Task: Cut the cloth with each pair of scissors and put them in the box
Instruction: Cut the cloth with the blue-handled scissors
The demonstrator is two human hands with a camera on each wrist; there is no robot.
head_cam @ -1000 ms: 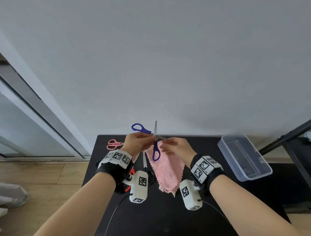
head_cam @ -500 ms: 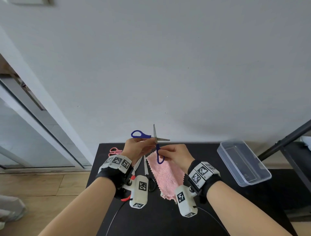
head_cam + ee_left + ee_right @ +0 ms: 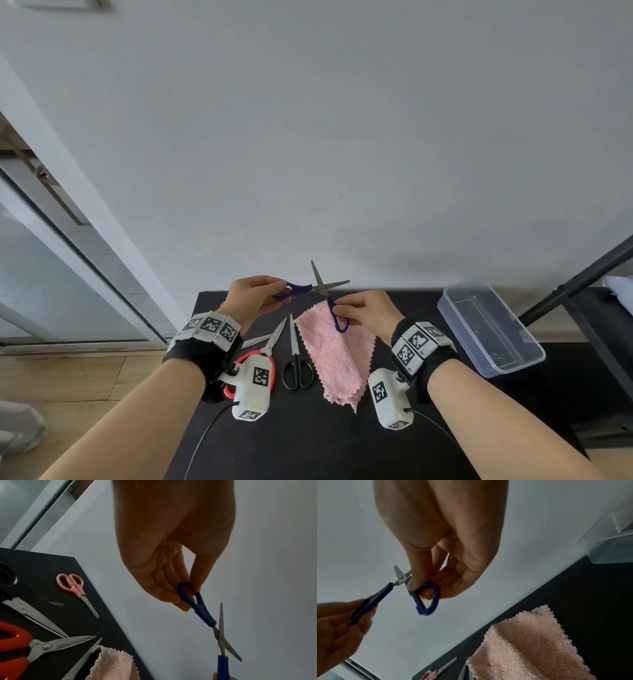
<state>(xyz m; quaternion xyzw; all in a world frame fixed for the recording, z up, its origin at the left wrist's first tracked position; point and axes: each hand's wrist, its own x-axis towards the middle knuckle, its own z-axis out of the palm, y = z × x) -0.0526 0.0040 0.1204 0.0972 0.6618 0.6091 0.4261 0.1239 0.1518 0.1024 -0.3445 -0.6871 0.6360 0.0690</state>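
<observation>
Your left hand (image 3: pixel 251 297) pinches one loop of the blue-handled scissors (image 3: pixel 320 294) between thumb and fingertips, and your right hand (image 3: pixel 368 310) pinches the other loop the same way; the blades stand spread apart in the air above the far end of the pink cloth (image 3: pixel 337 353). The cloth lies flat near the middle of the black table (image 3: pixel 308 442), unheld, with its far corner just under the scissors. A two-handed pinch will open the blades but gives poor control for a cut: judged from this, you should seat thumb and finger of one hand through the loops and free the other hand to lift and tension a cloth edge. Feed the edge deep toward the pivot, as terry pile tends to fold between blade tips. Keep fingertips off the blade line while regripping. The clear plastic box (image 3: pixel 489 329) sits at the right edge of the table, well apart from the cloth, and appears to hold no scissors yet. The black-handled scissors (image 3: pixel 297 359) and the red-handled shears (image 3: pixel 265 346) lie just left of the cloth; the small pink scissors (image 3: pixel 75 588) lie near the far left corner.
</observation>
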